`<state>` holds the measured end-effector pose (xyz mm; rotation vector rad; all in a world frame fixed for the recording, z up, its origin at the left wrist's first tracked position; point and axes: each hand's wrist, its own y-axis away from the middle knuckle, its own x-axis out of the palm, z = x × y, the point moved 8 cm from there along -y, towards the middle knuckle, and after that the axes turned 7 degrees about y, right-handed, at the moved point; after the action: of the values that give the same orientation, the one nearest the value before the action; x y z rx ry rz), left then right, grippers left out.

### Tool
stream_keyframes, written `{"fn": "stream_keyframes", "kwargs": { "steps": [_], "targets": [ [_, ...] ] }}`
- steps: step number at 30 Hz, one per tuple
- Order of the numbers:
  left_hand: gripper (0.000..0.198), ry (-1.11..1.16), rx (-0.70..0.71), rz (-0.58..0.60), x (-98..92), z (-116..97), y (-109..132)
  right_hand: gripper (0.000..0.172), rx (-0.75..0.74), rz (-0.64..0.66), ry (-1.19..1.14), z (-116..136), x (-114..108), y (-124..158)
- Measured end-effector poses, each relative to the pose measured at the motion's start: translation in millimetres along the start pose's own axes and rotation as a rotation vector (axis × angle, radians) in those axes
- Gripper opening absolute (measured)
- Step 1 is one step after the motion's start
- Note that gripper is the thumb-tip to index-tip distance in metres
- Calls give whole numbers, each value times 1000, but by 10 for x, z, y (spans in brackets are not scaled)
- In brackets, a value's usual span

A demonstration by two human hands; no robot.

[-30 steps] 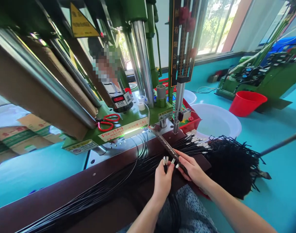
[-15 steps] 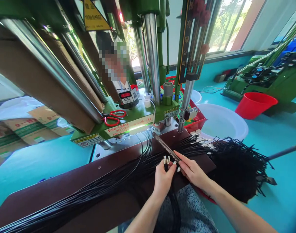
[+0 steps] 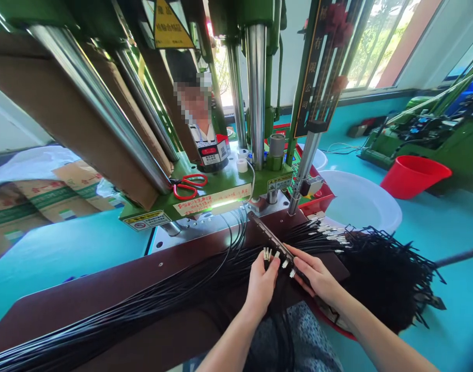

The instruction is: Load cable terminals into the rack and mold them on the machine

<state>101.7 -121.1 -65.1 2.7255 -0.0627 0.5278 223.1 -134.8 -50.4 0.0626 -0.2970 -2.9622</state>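
My left hand point(image 3: 261, 284) is closed on a few black cables whose silver metal plugs point(image 3: 266, 252) stick up above my fingers. My right hand point(image 3: 316, 274) pinches one silver plug and rests on a long dark metal strip point(image 3: 270, 236) that lies on the brown bench point(image 3: 104, 299) and runs toward the green press point(image 3: 205, 196). A thick bundle of black cables point(image 3: 151, 305) stretches left across the bench. More cable ends with silver plugs point(image 3: 331, 235) fan out to the right of my hands.
Red scissors point(image 3: 187, 186) lie on the press base. A person stands behind the press columns. A white basin point(image 3: 360, 199) and a red bucket point(image 3: 412, 175) stand on the teal floor at right. Cardboard boxes point(image 3: 34, 201) are stacked at left. A tangled black cable heap point(image 3: 387, 279) lies beside my right arm.
The camera has tilted so the scene sits slightly lower and more to the right. My right hand has slid a little down the strip; my left hand still grips the plugs.
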Motion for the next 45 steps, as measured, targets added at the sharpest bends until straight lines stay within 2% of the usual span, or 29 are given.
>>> {"fn": "stream_keyframes", "kwargs": {
  "steps": [3, 8, 13, 16, 18, 20, 22, 24, 27, 31, 41, 45],
  "targets": [
    [34, -38, -41, 63, 43, 12, -5, 51, -15, 46, 27, -36, 1, -10],
    [39, -15, -111, 94, 52, -11, 15, 53, -16, 81, 52, -45, 10, -9],
    [40, 1, -85, 81, 27, -34, 16, 53, -99, 57, 173, 38, 84, 15],
    [36, -54, 7, 65, 0, -119, 28, 55, -69, 33, 145, 27, 90, 31],
    [33, -94, 124, 43, -32, -252, 52, 57, -37, 21, 84, 5, 62, 39],
    [34, -80, 243, -26, -112, -405, 88, 56, -33, 8, 52, -1, 16, 42],
    [34, -18, 283, -108, -210, -488, 108, 55, -34, -3, 45, -2, -28, 40],
    [32, 37, 225, -131, -248, -465, 90, 54, -27, -4, 38, -2, -46, 33],
    [33, 53, 90, -20, -148, -340, 30, 52, -11, 29, 29, -6, -15, 23],
    [42, 8, 22, 72, -37, -243, -18, 52, 6, 81, 36, -19, 30, 20],
    [47, 58, -24, 6, -69, -201, -35, 54, 23, 97, 61, -3, 14, 25],
    [44, 46, -26, 2, -80, -195, -48, 60, 5, 103, 79, 1, 33, 21]
  ]
}}
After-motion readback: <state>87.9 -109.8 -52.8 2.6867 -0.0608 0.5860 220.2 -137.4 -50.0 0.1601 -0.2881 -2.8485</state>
